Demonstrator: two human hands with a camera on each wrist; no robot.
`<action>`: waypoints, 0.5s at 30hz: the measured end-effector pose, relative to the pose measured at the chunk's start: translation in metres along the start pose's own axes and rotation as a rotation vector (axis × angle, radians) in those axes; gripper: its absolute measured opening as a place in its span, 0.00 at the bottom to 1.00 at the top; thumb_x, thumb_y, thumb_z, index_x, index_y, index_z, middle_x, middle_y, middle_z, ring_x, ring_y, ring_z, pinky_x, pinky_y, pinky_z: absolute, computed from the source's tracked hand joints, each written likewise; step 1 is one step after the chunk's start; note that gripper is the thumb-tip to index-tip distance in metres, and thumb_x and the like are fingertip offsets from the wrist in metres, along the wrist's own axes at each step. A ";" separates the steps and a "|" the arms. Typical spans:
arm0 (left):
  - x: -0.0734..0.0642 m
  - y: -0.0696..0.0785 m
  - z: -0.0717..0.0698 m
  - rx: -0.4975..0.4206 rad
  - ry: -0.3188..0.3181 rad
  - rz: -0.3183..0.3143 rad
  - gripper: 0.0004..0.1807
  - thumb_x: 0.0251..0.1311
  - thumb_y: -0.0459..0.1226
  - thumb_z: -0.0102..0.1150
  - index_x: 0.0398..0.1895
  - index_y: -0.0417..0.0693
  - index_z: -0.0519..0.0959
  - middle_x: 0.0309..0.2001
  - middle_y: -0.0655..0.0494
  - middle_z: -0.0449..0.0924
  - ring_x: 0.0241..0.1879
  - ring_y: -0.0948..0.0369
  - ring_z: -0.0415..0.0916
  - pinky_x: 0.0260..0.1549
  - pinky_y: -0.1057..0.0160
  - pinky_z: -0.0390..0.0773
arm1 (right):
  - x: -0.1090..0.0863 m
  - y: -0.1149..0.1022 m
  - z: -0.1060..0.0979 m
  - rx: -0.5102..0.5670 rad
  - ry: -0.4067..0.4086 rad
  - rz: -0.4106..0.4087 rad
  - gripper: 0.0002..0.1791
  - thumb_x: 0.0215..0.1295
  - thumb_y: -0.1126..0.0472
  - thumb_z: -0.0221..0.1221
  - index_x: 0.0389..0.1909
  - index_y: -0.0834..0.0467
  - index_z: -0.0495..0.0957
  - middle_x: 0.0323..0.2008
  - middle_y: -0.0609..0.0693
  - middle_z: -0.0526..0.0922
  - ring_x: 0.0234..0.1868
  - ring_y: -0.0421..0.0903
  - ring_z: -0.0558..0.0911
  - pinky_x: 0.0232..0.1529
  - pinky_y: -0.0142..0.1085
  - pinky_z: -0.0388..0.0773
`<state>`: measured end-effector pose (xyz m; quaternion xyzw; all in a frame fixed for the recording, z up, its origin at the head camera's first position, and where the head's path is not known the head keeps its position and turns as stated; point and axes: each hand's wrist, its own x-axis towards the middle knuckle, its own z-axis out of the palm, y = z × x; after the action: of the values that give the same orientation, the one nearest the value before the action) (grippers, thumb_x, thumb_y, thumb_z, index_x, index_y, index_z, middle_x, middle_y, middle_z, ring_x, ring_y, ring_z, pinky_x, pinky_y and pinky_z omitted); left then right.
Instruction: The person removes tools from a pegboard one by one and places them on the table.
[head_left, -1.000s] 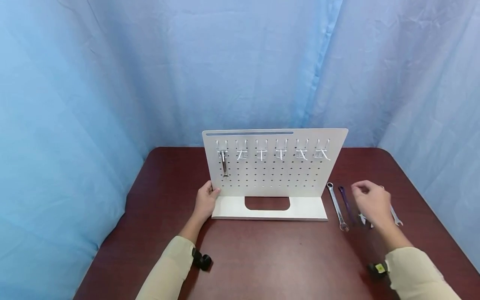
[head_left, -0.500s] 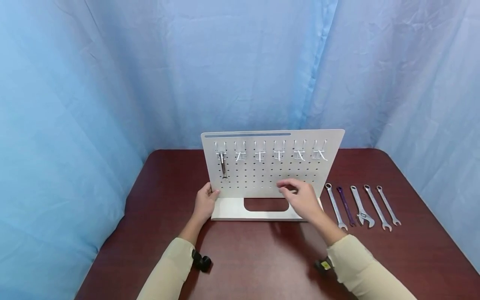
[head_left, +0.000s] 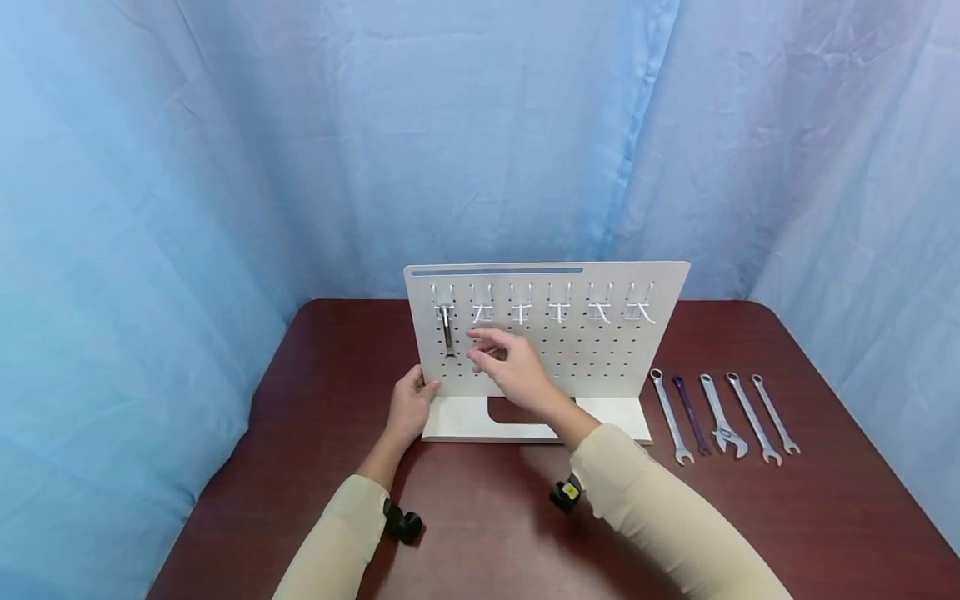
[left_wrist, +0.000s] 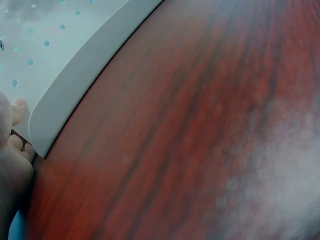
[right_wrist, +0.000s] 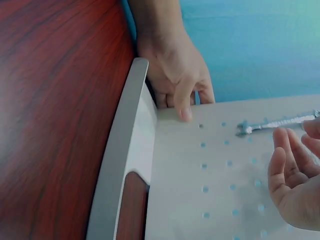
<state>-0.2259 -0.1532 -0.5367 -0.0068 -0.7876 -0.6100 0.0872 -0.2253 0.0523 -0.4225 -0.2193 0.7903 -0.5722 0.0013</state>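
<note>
A white pegboard stand [head_left: 600,358] with a row of white hooks [head_left: 559,312] stands on the table. My left hand [head_left: 410,406] grips its lower left edge, thumb on the front face, as the right wrist view [right_wrist: 175,75] also shows. From the leftmost hook hangs a small silver wrench [head_left: 447,333], its open end [right_wrist: 243,130] pointing down. My right hand [head_left: 512,367] is raised before the board, just right of this wrench, with thumb and fingers bent and apart and nothing between them. In the right wrist view its fingers [right_wrist: 281,150] overlap the area beside the wrench.
Right of the board several wrenches lie side by side on the dark red table [head_left: 480,517]: a silver combination wrench [head_left: 672,417], a purple wrench [head_left: 692,414], an adjustable wrench [head_left: 723,417] and more silver ones [head_left: 753,417]. Blue curtains [head_left: 480,150] surround the table.
My right hand has moved left from over the wrenches on the table, across the board's front, to beside the hanging wrench. My left hand has stayed on the board's edge.
</note>
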 end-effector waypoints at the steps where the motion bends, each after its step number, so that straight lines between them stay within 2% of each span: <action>1: 0.000 -0.001 0.001 -0.008 0.000 -0.001 0.03 0.69 0.28 0.58 0.42 0.36 0.76 0.30 0.50 0.74 0.27 0.60 0.66 0.26 0.67 0.68 | 0.004 -0.001 0.003 0.017 -0.003 0.010 0.19 0.71 0.64 0.61 0.61 0.60 0.78 0.42 0.60 0.86 0.36 0.50 0.86 0.34 0.34 0.77; 3: 0.001 -0.002 0.002 -0.014 -0.001 0.002 0.02 0.69 0.28 0.58 0.39 0.36 0.75 0.27 0.51 0.71 0.26 0.60 0.65 0.25 0.67 0.67 | 0.012 -0.001 0.009 0.053 -0.007 0.027 0.18 0.71 0.65 0.61 0.61 0.59 0.78 0.41 0.60 0.86 0.35 0.51 0.85 0.34 0.34 0.76; 9: 0.001 -0.004 0.001 0.018 0.020 0.021 0.11 0.67 0.28 0.60 0.29 0.40 0.68 0.22 0.56 0.61 0.23 0.61 0.60 0.22 0.67 0.61 | 0.024 -0.005 0.026 0.122 -0.010 0.071 0.15 0.71 0.68 0.60 0.57 0.64 0.78 0.38 0.62 0.85 0.32 0.51 0.84 0.35 0.38 0.78; 15: 0.001 -0.001 0.001 0.024 0.037 0.048 0.12 0.66 0.28 0.60 0.28 0.39 0.68 0.22 0.56 0.61 0.22 0.61 0.60 0.21 0.67 0.61 | 0.033 -0.011 0.039 0.090 0.012 0.042 0.09 0.71 0.66 0.60 0.48 0.66 0.80 0.28 0.53 0.84 0.25 0.42 0.81 0.29 0.32 0.76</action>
<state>-0.2271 -0.1529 -0.5376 -0.0136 -0.7928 -0.5981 0.1164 -0.2410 0.0028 -0.4179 -0.1988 0.7680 -0.6085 0.0183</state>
